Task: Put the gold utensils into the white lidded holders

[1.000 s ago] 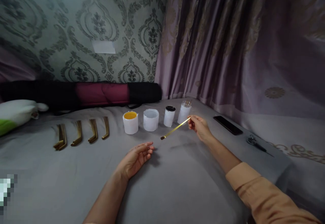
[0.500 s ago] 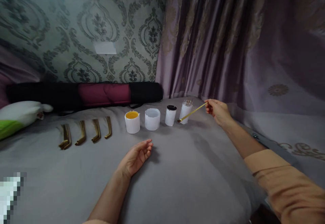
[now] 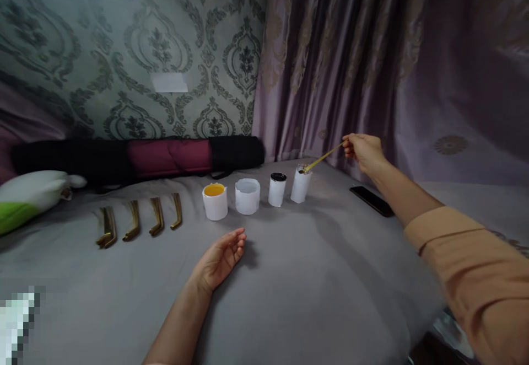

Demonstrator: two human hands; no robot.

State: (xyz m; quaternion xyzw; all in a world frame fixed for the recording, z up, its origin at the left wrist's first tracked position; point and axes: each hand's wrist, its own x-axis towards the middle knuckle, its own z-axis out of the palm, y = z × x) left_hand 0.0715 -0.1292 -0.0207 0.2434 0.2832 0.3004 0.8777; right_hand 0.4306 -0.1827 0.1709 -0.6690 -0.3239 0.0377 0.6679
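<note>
A thin golden stick (image 3: pixel 326 156) with a dark tip is pinched near its upper end by my right hand (image 3: pixel 364 153). It slants down to the left, and its dark tip is at the mouth of the narrow white container (image 3: pixel 300 188) on the right. Several thin brownish ends show at that container's rim. My left hand (image 3: pixel 221 260) lies on its side on the grey sheet, fingers loosely curled and holding nothing. Beyond it stand a white tub with yellow inside (image 3: pixel 215 205), a plain white tub (image 3: pixel 247 202) and a narrow white container with a black top (image 3: pixel 276 191).
Several golden bent-ended bundles (image 3: pixel 156 216) lie in a row on the grey sheet (image 3: pixel 289 293) at left. A phone (image 3: pixel 372 200) lies under my right forearm. Behind are a black and maroon roll (image 3: pixel 169 158), a white-green plush (image 3: pixel 33 197) and a curtain (image 3: pixel 330 67).
My right hand has risen and moved slightly right. The stick's tip has gone from in front of the narrow container up to its mouth. My left hand has stayed put.
</note>
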